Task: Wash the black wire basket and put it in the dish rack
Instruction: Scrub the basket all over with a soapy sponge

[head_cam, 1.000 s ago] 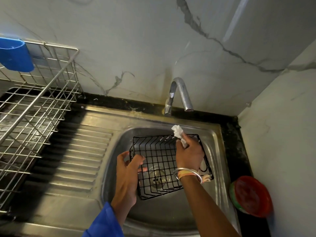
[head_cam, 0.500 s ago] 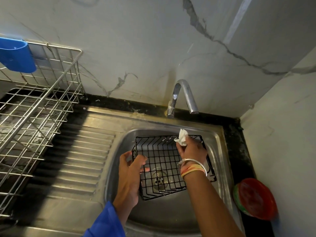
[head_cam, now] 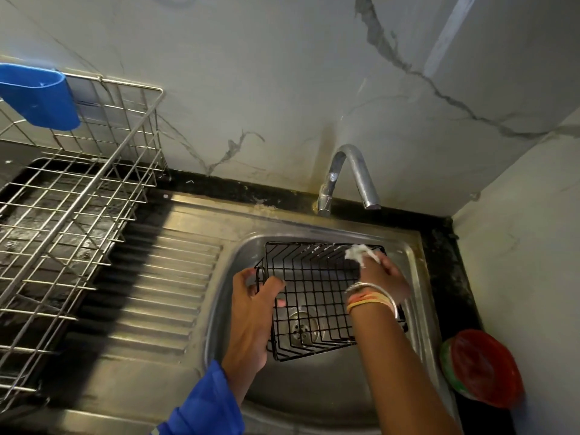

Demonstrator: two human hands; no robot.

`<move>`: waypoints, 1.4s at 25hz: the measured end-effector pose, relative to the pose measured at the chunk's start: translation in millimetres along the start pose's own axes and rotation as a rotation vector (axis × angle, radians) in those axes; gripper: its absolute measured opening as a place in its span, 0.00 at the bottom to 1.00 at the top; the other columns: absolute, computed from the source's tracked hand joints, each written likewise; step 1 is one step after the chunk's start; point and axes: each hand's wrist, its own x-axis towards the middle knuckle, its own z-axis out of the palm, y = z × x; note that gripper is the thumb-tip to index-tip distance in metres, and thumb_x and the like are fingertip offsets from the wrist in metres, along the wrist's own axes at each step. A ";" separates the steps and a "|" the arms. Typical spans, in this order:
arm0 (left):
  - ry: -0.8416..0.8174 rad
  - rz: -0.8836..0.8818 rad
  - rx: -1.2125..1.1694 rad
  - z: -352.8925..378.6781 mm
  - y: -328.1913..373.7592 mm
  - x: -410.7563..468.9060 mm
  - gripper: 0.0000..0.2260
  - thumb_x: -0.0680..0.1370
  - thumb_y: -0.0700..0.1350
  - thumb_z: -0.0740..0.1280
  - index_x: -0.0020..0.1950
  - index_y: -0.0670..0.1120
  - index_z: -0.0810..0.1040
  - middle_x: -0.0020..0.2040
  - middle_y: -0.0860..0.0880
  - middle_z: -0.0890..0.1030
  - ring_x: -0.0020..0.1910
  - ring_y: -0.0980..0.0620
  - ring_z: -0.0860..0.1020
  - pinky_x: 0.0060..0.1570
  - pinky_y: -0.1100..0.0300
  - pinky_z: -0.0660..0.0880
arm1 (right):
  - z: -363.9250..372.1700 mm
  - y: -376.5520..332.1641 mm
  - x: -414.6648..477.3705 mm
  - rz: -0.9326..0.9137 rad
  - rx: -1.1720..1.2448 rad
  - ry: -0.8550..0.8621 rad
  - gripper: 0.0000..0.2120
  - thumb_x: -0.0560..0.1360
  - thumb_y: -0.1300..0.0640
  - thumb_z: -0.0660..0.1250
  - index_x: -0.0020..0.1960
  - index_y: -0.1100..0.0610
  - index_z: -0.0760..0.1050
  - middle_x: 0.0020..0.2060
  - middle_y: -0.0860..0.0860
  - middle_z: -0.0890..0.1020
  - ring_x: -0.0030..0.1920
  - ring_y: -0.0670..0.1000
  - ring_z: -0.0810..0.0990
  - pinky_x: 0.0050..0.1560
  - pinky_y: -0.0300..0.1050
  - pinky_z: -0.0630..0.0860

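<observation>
Left hand (head_cam: 251, 312) grips the basket's (head_cam: 317, 296) left rim, with the fingers curled over the wire. Right hand (head_cam: 386, 274) pinches a white rag (head_cam: 357, 254) against the basket's far right corner, and bangles (head_cam: 373, 296) ring that wrist. On my feed the basket sits tilted inside the sink (head_cam: 314, 400), over the drain (head_cam: 303, 329) and near the tap (head_cam: 348, 180). At left stands the rack (head_cam: 78, 215), with a blue cup (head_cam: 40, 95) hooked on its far edge. A red lid (head_cam: 483, 368) lies at near right.

No legible txt, labels, brands, nos. or signs anywhere in view.
</observation>
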 end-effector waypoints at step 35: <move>-0.203 -0.086 -0.156 -7.5 -11.1 27.9 0.47 0.57 0.79 0.72 0.65 0.48 0.79 0.48 0.46 0.77 0.35 0.53 0.78 0.28 0.60 0.67 | 25.7 22.1 -74.3 -0.287 -0.439 -0.652 0.06 0.67 0.61 0.77 0.44 0.55 0.85 0.37 0.47 0.86 0.37 0.43 0.85 0.38 0.39 0.81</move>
